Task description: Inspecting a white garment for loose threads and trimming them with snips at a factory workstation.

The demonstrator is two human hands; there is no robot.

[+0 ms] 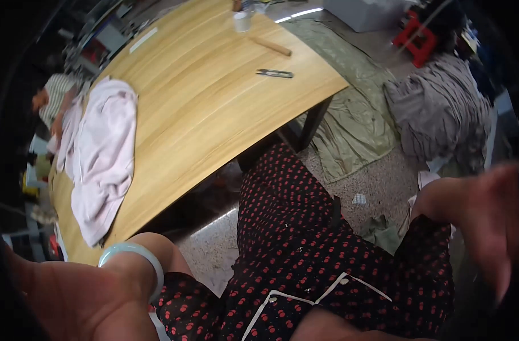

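One bare left hand [83, 292] shows an open, vacant palm, fingertips lost at the dark rim, on the same side as the soft pale pink cloth [107, 148] rumpled along the left of the light wood-grain counter [202, 96]. Rightward, a brown wooden rod [271, 46] and slim metal snips [279, 73] lie untouched, and the blurred right hand [494, 221] spreads wide, holding nothing. Neither hand is working the cloth; what is done or left on it cannot be told.

Olive-green sheet [350, 122] on speckled floor [346, 199], grey fabric heap [441, 111] beside it; red stool [425, 41] beyond; white cup [242, 23], wooden rod [272, 46] on table [197, 85].
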